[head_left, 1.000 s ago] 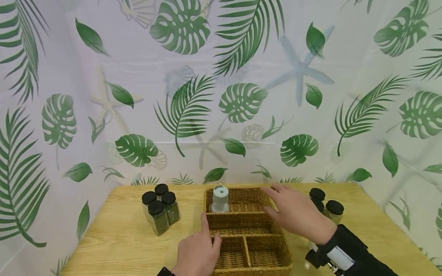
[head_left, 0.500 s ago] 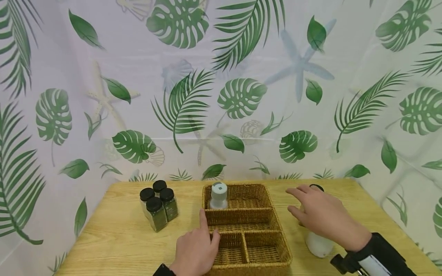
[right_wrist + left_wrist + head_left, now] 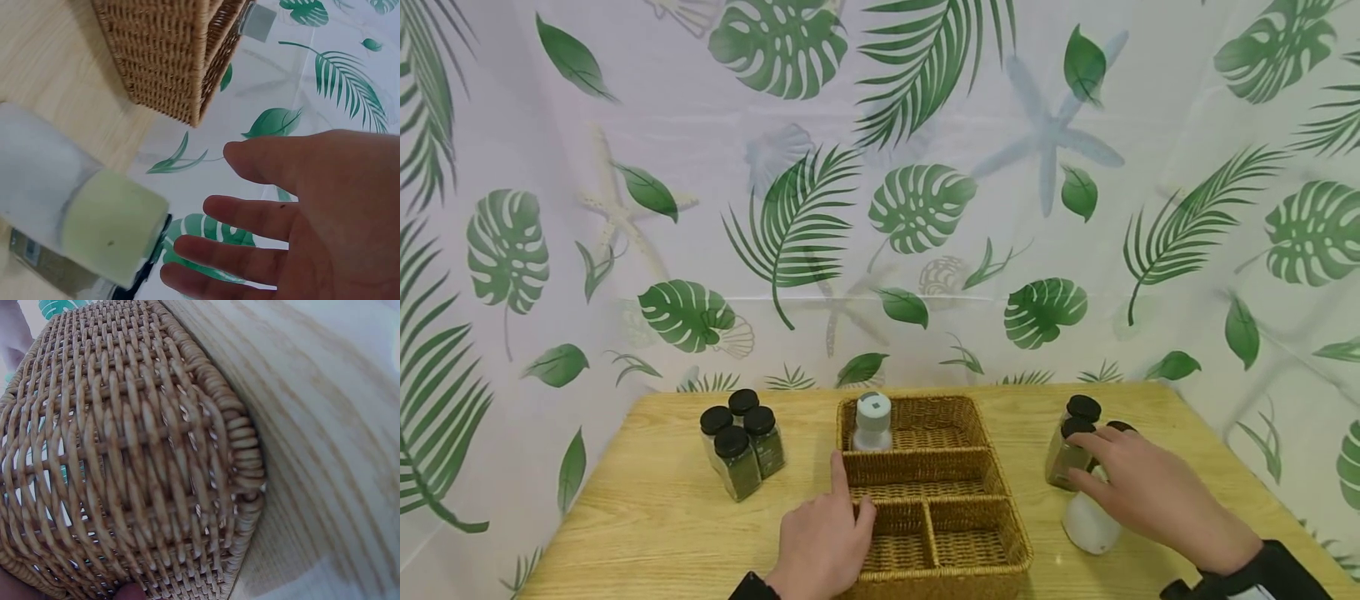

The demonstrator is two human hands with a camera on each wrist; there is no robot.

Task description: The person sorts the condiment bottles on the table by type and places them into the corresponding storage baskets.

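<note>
A woven wicker basket (image 3: pixel 977 573) with several compartments stands mid-table. My left hand (image 3: pixel 820 537) grips its left wall near the front, index finger lying along the rim and thumb over the edge; the left wrist view shows a fingertip (image 3: pixel 130 591) against the weave. Inside the back compartment, at its left, a white-capped bottle (image 3: pixel 872 421) stands upright. My right hand (image 3: pixel 1157 492) hovers with spread fingers over a white bottle (image 3: pixel 1088 523) right of the basket. The right wrist view shows this bottle's pale green cap (image 3: pixel 112 225) apart from the fingertips, and an empty palm.
Several black-capped spice jars (image 3: pixel 741 467) cluster left of the basket. More such jars (image 3: pixel 1066 458) stand to the right, partly behind my right hand. The wooden table (image 3: pixel 647 500) ends at a leaf-patterned backdrop (image 3: pixel 925 333).
My right hand has moved right, from the basket's back right corner to above the white bottle. The left hand stays on the basket wall. The head view has tilted slightly.
</note>
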